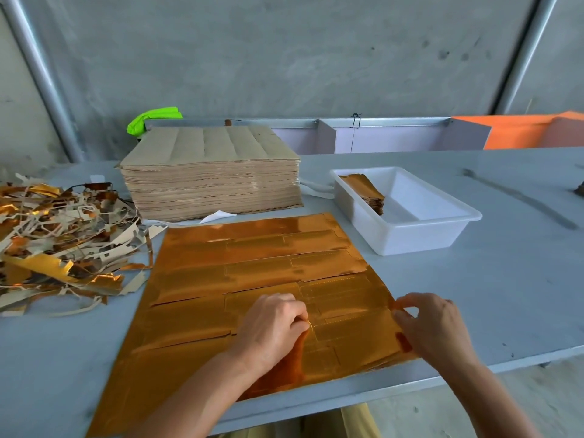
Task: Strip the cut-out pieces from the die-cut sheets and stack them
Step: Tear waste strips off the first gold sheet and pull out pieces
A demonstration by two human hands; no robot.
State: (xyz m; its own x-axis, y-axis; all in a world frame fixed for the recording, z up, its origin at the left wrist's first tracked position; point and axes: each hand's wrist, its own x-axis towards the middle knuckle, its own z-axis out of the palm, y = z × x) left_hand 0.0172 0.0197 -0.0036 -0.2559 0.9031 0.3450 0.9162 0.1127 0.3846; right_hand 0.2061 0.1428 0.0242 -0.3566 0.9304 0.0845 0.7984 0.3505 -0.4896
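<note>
A shiny gold die-cut sheet [240,279] lies flat on the grey table [505,295] in front of me, scored into long rectangular pieces. My left hand [271,324] rests on the sheet near its middle, its fingers curled and pinching at a cut line. At the sheet's right edge my right hand [433,324] pinches the border strip between thumb and fingers. A small stack of gold cut-out pieces [366,192] stands in the left end of a white plastic tray [442,238] at the right.
A tall pile of sheets lying brown side up [211,178] stands behind the gold sheet. A heap of gold and brown waste strips [63,241] covers the table's left side. The table's front edge runs just below my hands. A green object [151,118] lies behind the pile.
</note>
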